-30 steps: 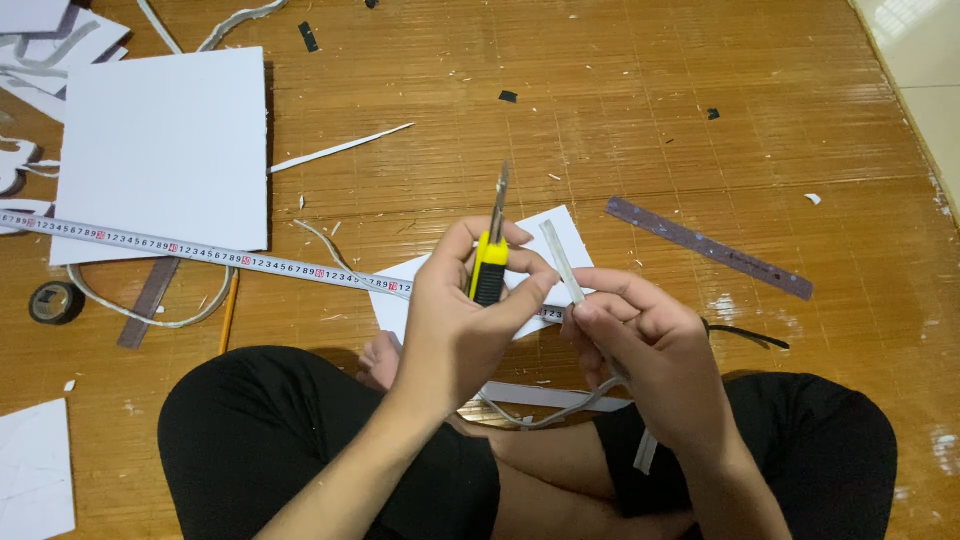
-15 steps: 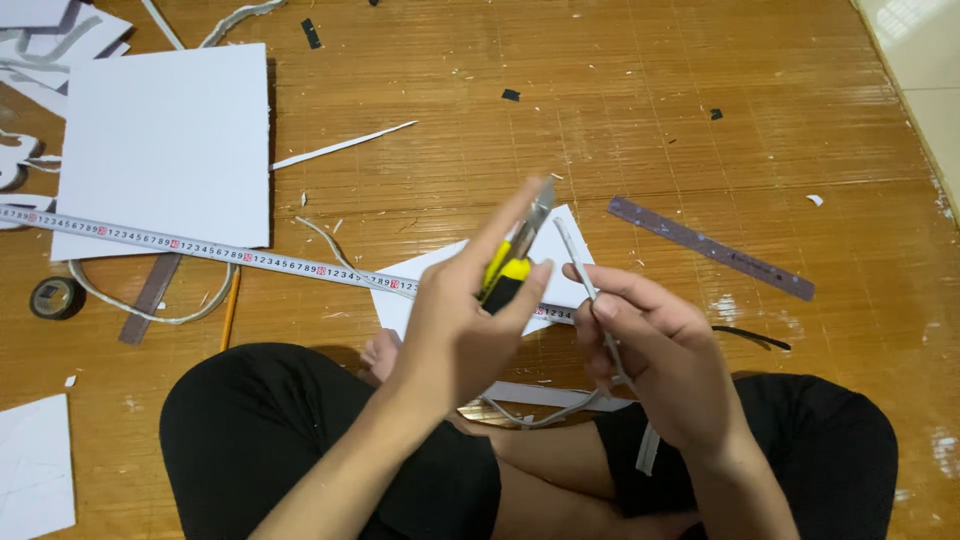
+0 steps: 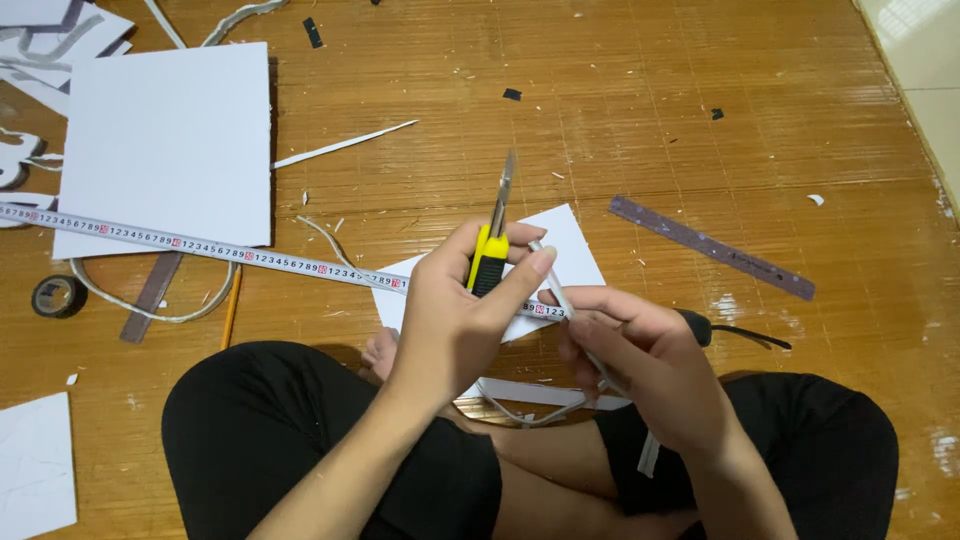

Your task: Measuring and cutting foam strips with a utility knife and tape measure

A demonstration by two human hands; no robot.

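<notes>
The step in hand looks like trimming a narrow strip. The left hand (image 3: 455,320) is wrapped around a yellow-and-black utility knife (image 3: 490,258), fingers pressed together on the handle, index finger stretched toward the strip, thin metal blade pushed out and pointing away from the body. Just to the right of that grip, the right hand (image 3: 645,365) pinches a slim white strip (image 3: 553,285) between thumb and fingers; the strip's free end rises toward the knife handle and sits close beside the left index fingertip, though whether blade and strip touch cannot be told. The next cut, by my judgement, calls for a steady pinch on the strip and the blade kept clear of the right fingers, which lie close to its path.

Beyond both grips, a flat white card piece (image 3: 565,240) lies on the glossy wooden floor (image 3: 600,120), matte and stiff-edged. A flexible measuring tape (image 3: 200,245) runs away to the left of the knife hand, crossing a large smooth white board (image 3: 165,140). Right of the strip hand lies a long dull purple ruler (image 3: 710,247)
</notes>
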